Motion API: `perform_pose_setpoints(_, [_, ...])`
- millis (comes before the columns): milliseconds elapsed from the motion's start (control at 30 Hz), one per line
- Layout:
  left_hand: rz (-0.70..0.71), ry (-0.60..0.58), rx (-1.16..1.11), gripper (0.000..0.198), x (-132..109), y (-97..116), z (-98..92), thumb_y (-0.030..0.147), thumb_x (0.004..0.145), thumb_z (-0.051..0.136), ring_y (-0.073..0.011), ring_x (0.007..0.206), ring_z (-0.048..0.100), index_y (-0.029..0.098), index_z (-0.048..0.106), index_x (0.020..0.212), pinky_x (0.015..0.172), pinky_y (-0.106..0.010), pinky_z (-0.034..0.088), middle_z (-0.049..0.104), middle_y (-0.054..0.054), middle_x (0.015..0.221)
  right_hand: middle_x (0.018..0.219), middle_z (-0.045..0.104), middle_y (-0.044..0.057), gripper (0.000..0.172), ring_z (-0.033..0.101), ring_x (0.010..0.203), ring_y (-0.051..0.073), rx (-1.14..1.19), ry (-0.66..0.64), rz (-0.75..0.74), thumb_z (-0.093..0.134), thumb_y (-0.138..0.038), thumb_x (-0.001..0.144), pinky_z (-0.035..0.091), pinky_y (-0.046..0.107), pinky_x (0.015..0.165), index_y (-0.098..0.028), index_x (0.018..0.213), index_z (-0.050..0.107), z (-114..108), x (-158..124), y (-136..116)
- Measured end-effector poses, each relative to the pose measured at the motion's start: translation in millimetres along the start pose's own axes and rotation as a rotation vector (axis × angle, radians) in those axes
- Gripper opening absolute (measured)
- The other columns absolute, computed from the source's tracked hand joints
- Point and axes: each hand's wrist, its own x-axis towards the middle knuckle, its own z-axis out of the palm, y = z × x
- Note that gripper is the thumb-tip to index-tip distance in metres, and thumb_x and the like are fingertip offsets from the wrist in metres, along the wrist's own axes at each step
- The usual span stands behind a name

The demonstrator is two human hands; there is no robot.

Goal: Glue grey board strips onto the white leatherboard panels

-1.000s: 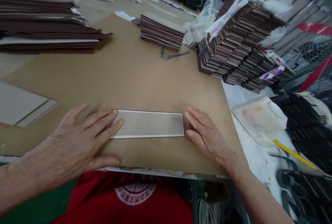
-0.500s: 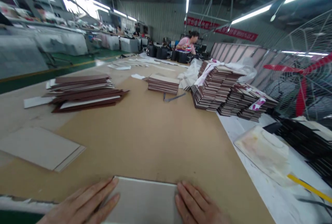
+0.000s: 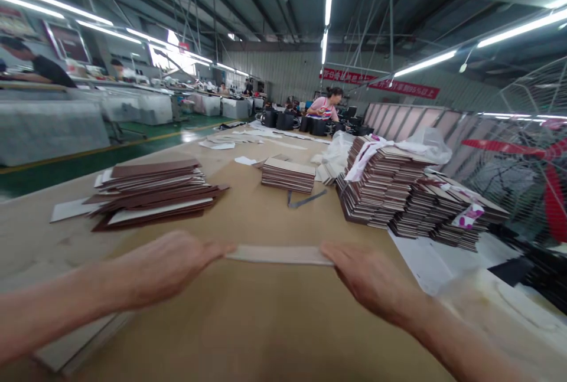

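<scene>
A pale, flat board [image 3: 280,254] is held up over the brown table surface [image 3: 274,317], seen nearly edge-on. My left hand [image 3: 177,264] grips its left end, and my right hand [image 3: 370,273] grips its right end, fingers closed on both sides. Beyond it sits a small, neat stack of brown-edged boards [image 3: 289,176]. Under my left forearm lies another grey board [image 3: 84,340], partly covered by the arm.
A loose pile of brown and white sheets [image 3: 155,193] lies to the left. Tall stacks of boards [image 3: 376,187] stand at the right, beside a fan with red blades [image 3: 500,147]. A person [image 3: 325,105] works at the far end near black items [image 3: 274,119].
Both hands have lifted the board off the table and carried it forward, tilting it edge-on. The camera view has tipped upward.
</scene>
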Motion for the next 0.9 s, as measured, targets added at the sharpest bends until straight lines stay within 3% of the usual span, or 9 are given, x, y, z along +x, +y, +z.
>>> perform_pose_setpoints(100, [-0.128, 0.009, 0.051, 0.052, 99, -60, -15.8, 0.01, 0.095, 0.038, -0.0213, 0.117, 0.069, 0.029, 0.063, 0.136, 0.098, -0.031, 0.055, 0.068, -0.003, 0.137, 0.13, 0.069, 0.017, 0.036, 0.067, 0.117, 0.025, -0.131, 0.066, 0.086, 0.042, -0.007, 0.096, 0.056, 0.041, 0.101, -0.013, 0.125, 0.063, 18, 62, 70])
perform_pose_setpoints(200, [-0.209, 0.043, 0.095, 0.051, 187, -114, -9.9, 0.011, 0.097, 0.038, -0.0233, 0.126, 0.063, 0.028, 0.06, 0.14, 0.107, -0.035, 0.05, 0.062, -0.005, 0.144, 0.136, 0.063, 0.019, 0.038, 0.06, 0.127, 0.025, -0.205, 0.085, 0.176, 0.046, 0.0, 0.093, 0.048, 0.039, 0.109, -0.01, 0.127, 0.06, 40, 122, 135])
perform_pose_setpoints(267, [-0.249, 0.066, 0.11, 0.049, 233, -144, 2.0, 0.012, 0.1, 0.036, -0.0241, 0.131, 0.059, 0.027, 0.059, 0.14, 0.11, -0.037, 0.047, 0.061, -0.006, 0.145, 0.139, 0.06, 0.021, 0.041, 0.055, 0.131, 0.026, -0.224, 0.098, 0.218, 0.045, 0.002, 0.093, 0.046, 0.04, 0.11, -0.008, 0.13, 0.056, 54, 155, 170])
perform_pose_setpoints(367, [-0.324, 0.07, 0.116, 0.039, 282, -178, 25.1, 0.018, 0.104, 0.04, -0.0267, 0.123, 0.064, 0.026, 0.063, 0.134, 0.104, -0.043, 0.051, 0.067, -0.01, 0.133, 0.137, 0.059, 0.023, 0.04, 0.053, 0.132, 0.027, -0.245, 0.096, 0.265, 0.042, 0.002, 0.094, 0.044, 0.04, 0.11, -0.006, 0.131, 0.055, 77, 190, 207])
perform_pose_setpoints(500, [-0.355, 0.029, 0.08, 0.031, 315, -203, 57.8, 0.034, 0.1, 0.06, -0.0249, 0.111, 0.066, 0.019, 0.063, 0.127, 0.097, -0.048, 0.055, 0.067, -0.01, 0.125, 0.134, 0.06, 0.022, 0.037, 0.053, 0.13, 0.026, -0.242, 0.059, 0.264, 0.04, 0.001, 0.096, 0.041, 0.039, 0.111, -0.007, 0.127, 0.057, 107, 213, 237])
perform_pose_setpoints(633, [-0.36, 0.018, -0.003, 0.032, 323, -212, 79.6, 0.036, 0.098, 0.063, -0.0249, 0.113, 0.064, 0.018, 0.063, 0.125, 0.097, -0.048, 0.055, 0.064, -0.01, 0.127, 0.135, 0.06, 0.022, 0.037, 0.052, 0.13, 0.027, -0.199, 0.028, 0.252, 0.04, 0.002, 0.094, 0.04, 0.04, 0.111, -0.007, 0.126, 0.058, 130, 218, 253])
perform_pose_setpoints(900, [-0.467, 0.145, -0.372, 0.035, 314, -224, 86.3, 0.036, 0.097, 0.064, -0.0265, 0.116, 0.062, 0.018, 0.062, 0.127, 0.098, -0.049, 0.054, 0.062, -0.011, 0.132, 0.143, 0.058, 0.018, 0.046, 0.047, 0.138, 0.024, -0.005, 0.1, 0.295, 0.043, 0.004, 0.09, 0.034, 0.042, 0.118, -0.01, 0.131, 0.061, 146, 208, 265])
